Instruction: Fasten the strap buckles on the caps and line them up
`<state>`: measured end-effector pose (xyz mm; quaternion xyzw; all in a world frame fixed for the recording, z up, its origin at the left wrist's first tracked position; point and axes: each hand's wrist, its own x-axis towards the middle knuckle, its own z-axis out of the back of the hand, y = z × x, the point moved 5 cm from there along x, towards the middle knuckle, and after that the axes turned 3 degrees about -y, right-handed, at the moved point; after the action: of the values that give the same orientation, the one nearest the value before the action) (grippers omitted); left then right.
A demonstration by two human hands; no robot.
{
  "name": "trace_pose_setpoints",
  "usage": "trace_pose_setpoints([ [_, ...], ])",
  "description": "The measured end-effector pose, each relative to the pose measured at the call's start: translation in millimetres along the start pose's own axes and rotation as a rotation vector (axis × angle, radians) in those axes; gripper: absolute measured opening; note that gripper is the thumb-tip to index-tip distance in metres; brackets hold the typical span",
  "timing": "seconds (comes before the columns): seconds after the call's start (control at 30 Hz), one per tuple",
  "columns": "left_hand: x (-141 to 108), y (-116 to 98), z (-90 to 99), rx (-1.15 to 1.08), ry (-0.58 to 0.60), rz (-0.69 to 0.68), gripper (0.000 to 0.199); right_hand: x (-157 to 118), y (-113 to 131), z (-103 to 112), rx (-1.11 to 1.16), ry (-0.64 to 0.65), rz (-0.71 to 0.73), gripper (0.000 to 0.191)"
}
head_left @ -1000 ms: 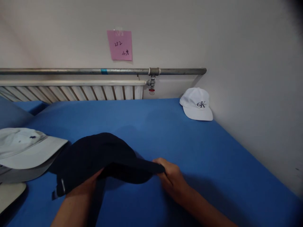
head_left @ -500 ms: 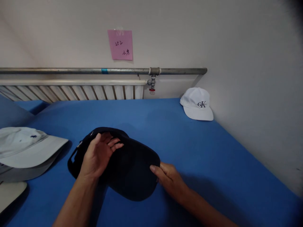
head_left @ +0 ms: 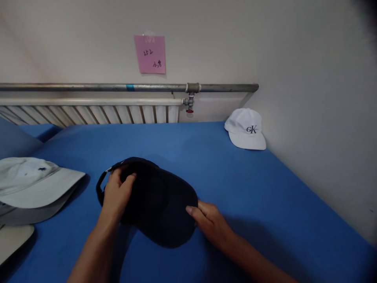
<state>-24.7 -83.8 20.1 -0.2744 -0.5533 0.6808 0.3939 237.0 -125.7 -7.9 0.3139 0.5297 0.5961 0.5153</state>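
Note:
A black cap (head_left: 167, 208) is held upside down over the blue surface, its brim to the right and its strap end to the left. My right hand (head_left: 210, 220) pinches the brim's right edge, thumb on the near face. My left hand (head_left: 118, 192) reaches into the cap's hollow near the strap, thumb and fingers apart; its fingertips are partly lost in the dark inside, and no grip on the cloth shows.
Pale caps (head_left: 41, 188) lie stacked at the left, with a beige brim (head_left: 14, 239) in front. A white cap (head_left: 246, 129) with dark letters sits by the right wall. Behind are a radiator (head_left: 132, 114), a metal pipe (head_left: 94, 87) and a pink note (head_left: 150, 55).
My left hand has turned from palm up to back up inside the cap. The cap's strap end has shifted slightly right. My right hand keeps its hold on the brim.

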Motion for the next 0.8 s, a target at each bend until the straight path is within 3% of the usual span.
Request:
trace_pose_setpoints([
  [0.1,-2.3,-4.7,-1.5,0.188,0.001,-0.035,0.032,0.5,-1.0,-0.5,0.008,-0.004,-0.019,0.030],
  [0.33,-10.0,-13.6,-3.4,0.259,0.020,-0.162,0.023,3.5,1.4,0.0,0.059,-0.002,-0.029,0.016],
  [0.6,-11.0,-4.6,-22.8,0.428,0.318,-0.100,0.028,4.7,2.2,-1.1,0.023,0.028,-0.053,0.011],
  [0.7,-14.0,-3.8,-26.6,0.447,0.361,-0.090,0.035,2.0,-0.2,-1.6,0.009,-0.012,-0.048,0.015],
  [0.8,-17.0,-3.6,-29.4,0.422,0.386,-0.074,0.039,-1.9,3.3,1.0,-0.068,-0.074,0.071,0.020],
])
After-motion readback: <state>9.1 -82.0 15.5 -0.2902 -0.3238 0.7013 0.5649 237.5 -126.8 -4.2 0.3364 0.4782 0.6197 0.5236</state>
